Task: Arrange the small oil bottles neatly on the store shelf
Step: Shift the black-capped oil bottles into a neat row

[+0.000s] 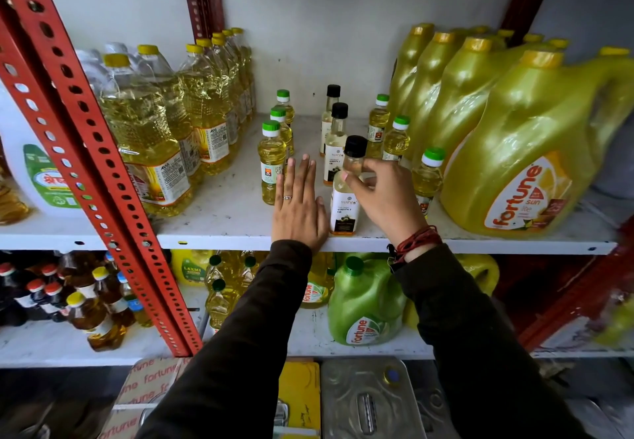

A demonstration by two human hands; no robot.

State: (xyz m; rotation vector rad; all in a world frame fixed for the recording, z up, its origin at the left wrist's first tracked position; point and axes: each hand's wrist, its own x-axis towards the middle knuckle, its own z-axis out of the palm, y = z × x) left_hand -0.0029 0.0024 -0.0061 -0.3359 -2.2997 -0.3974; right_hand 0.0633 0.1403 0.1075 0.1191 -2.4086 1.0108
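Right hand (384,195) pinching coconut oil bottle (346,208)

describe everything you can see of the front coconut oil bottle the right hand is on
The front coconut oil bottle is small and clear with a black cap, pale oil inside and a white label reading coconut oil, dark at its foot. It stands upright near the shelf edge, ahead of two matching bottles. The right hand pinches its neck; the left hand lies flat beside it, thumb close to its base.
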